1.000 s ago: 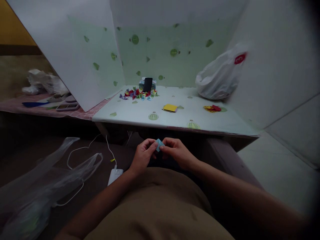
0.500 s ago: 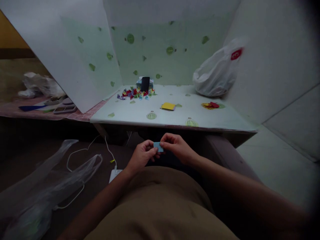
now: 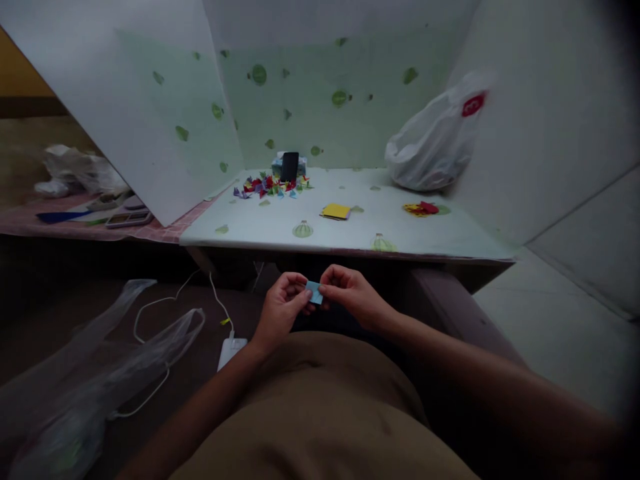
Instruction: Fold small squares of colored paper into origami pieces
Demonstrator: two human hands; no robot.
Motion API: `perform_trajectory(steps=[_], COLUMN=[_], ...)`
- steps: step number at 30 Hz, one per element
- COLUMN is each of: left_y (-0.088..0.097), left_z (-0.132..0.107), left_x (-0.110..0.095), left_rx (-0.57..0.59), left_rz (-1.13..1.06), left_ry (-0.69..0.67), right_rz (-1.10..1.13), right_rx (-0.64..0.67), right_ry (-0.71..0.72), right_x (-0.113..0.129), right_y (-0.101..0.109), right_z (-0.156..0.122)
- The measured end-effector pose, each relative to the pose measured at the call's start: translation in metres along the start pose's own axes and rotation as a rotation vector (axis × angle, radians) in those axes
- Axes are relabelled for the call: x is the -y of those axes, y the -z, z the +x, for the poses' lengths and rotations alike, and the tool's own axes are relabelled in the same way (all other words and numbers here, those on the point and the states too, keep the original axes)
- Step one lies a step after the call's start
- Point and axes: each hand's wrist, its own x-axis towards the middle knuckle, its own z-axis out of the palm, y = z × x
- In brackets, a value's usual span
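A small light-blue piece of paper point(image 3: 315, 292) is held between my two hands, in front of the desk's near edge and above my lap. My left hand point(image 3: 285, 301) pinches its left side, thumb on top and fingers beneath. From the right, my right hand point(image 3: 351, 291) grips the other side between thumb and forefinger. Fingers hide parts of the paper, so its folds are hard to make out. On the desk beyond lie a stack of paper squares point(image 3: 336, 211) with yellow on top and a pile of colourful folded paper cranes point(image 3: 267, 185).
A phone point(image 3: 289, 167) leans on a tissue box point(image 3: 303, 166) at the back of the desk point(image 3: 260, 230). To the right are red and yellow paper pieces point(image 3: 421, 209) and a white plastic bag point(image 3: 430, 150). A white cabled device point(image 3: 231, 351) and clear plastic point(image 3: 115, 380) lie at lower left.
The blue paper has tilted and shifted slightly left. My left hand has moved a little up and left, while my right hand keeps nearly the same place.
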Motion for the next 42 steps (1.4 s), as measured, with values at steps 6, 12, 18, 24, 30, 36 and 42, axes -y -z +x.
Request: perform_trajectory(steps=[6,12,18,24,30,36,42], left_y=[0.0002,0.0006,0.0007,0.0001,-0.0007,-0.0003,-0.0012], left_z=[0.0006,0.0004,0.0005,0.0003,-0.0001,-0.0009,-0.0014], left_x=[0.0017,0.003,0.005,0.0054,0.0043,0.0046,0.0029], left_rx=[0.0,0.002,-0.009,-0.023,-0.03,-0.037,-0.042], left_rz=[-0.007,-0.014,-0.017,-0.009,-0.004,-0.023,-0.004], left_ry=[-0.024,-0.02,-0.013,-0.021,-0.033,-0.018,-0.005], right_rz=[-0.012,-0.021,-0.032,-0.029,-0.03,-0.029,-0.038], right_rx=[0.0,0.019,0.014,0.022,0.023,0.024,0.01], right_ry=[0.028,0.038,0.039,0.033,0.035,0.039,0.027], right_x=[0.0026,0.0017,0.0012,0.0001,-0.0003,-0.0007,0.0015], right_y=[-0.0016,-0.0014,-0.0015,-0.001,-0.0008,-0.001,-0.0023], right_z=[-0.0002,-0.0002,-0.0003,0.0,-0.0004,-0.0002,-0.0009])
